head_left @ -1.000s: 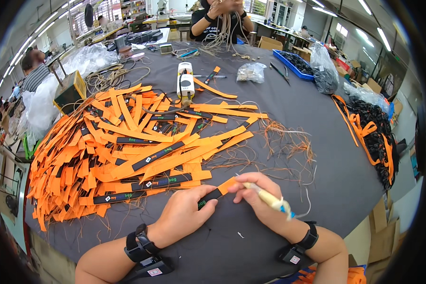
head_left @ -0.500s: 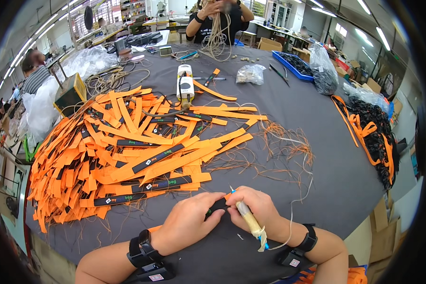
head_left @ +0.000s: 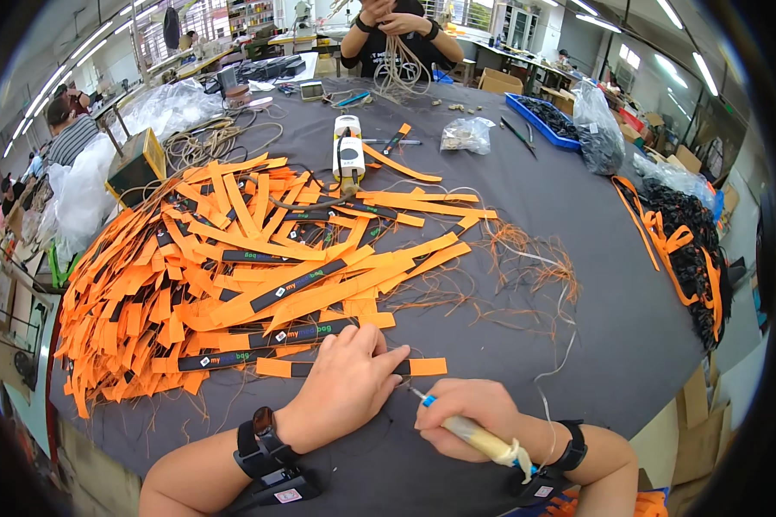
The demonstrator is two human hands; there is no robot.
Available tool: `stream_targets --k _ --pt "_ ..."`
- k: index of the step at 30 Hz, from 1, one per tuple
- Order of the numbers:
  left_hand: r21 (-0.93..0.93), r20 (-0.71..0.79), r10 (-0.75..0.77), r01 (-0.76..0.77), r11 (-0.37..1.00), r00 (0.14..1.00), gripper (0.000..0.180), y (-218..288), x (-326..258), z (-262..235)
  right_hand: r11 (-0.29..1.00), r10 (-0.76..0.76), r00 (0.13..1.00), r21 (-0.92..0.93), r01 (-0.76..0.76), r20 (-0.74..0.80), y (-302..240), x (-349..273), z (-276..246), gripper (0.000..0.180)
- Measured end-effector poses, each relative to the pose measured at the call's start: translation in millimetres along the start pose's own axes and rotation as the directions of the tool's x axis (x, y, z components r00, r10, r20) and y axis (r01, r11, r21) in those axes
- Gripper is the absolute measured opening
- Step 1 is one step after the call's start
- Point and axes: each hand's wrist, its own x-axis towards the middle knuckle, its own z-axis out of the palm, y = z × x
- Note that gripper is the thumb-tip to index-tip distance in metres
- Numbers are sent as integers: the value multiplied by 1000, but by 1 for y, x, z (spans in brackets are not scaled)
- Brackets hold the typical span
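Observation:
An orange strap (head_left: 428, 367) with a black middle section lies flat on the dark table in front of me. My left hand (head_left: 343, 379) rests over its middle with the fingers stretched out and apart, covering part of the black section. In my right hand (head_left: 472, 412) is a corded pen-shaped tool (head_left: 483, 441) with a thin metal tip, a blue collar and a taped, yellowish handle. Its tip points up and left, just below the strap near my left fingers; whether it touches thread cannot be made out. Beyond and left lies a large pile of similar straps (head_left: 319, 297).
Loose orange threads (head_left: 535, 267) and a pale cord (head_left: 569, 345) lie right of the pile. Farther off are a white device (head_left: 348, 151), a small plastic bag (head_left: 467, 136), a blue tray (head_left: 543, 121) and a black-and-orange heap (head_left: 685, 241). Another person handles cords at the far edge.
The strap, earlier held between both hands, now lies flat beside the pile under my left hand. My right hand has moved off it, slightly right and down, still with the tool.

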Motion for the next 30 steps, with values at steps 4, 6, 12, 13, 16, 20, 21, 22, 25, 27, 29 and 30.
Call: stream_targets --k 4,6,12,13,16,20,21,22,25,27,29,30 --pt "-92 -52 1 -6 996 999 40 -5 1 3 997 67 973 44 -58 -220 7 -6 -12 26" --pt "-108 -39 -2 -2 994 999 40 -5 2 2 945 294 916 227 -235 -274 6 -3 -16 21" --pt "-51 -61 40 -43 998 997 25 4 5 0 781 534 804 517 -351 -262 43 -10 -19 23" --pt "-26 -82 51 -53 998 995 22 4 4 0 752 565 790 541 -376 -236 43 -9 -17 22" --pt "-132 -23 -42 39 990 999 23 16 -1 -3 730 615 761 513 -451 -206 34 0 -15 16" --pt "-33 -29 -4 3 999 1000 24 18 -2 4 733 621 760 485 -477 -191 37 1 -15 15" --pt "-27 -38 -2 1 1000 999 23 18 -2 5 739 616 765 474 -478 -188 39 1 -14 15" --pt "-19 -45 -1 0 1000 999 22 18 -2 6 769 585 787 445 -460 -196 42 0 -13 16" --pt "17 -66 5 -4 1000 998 17 15 0 10 832 509 836 366 -417 -206 46 -1 -11 18" --pt "38 -71 10 -7 999 997 15 14 0 11 850 487 851 332 -409 -198 45 1 -11 19" --pt "34 -76 17 -15 999 997 14 14 1 11 845 496 849 323 -425 -180 44 1 -12 19" --pt "22 -77 19 -18 1000 997 13 14 2 10 843 501 848 319 -434 -171 44 1 -13 20"
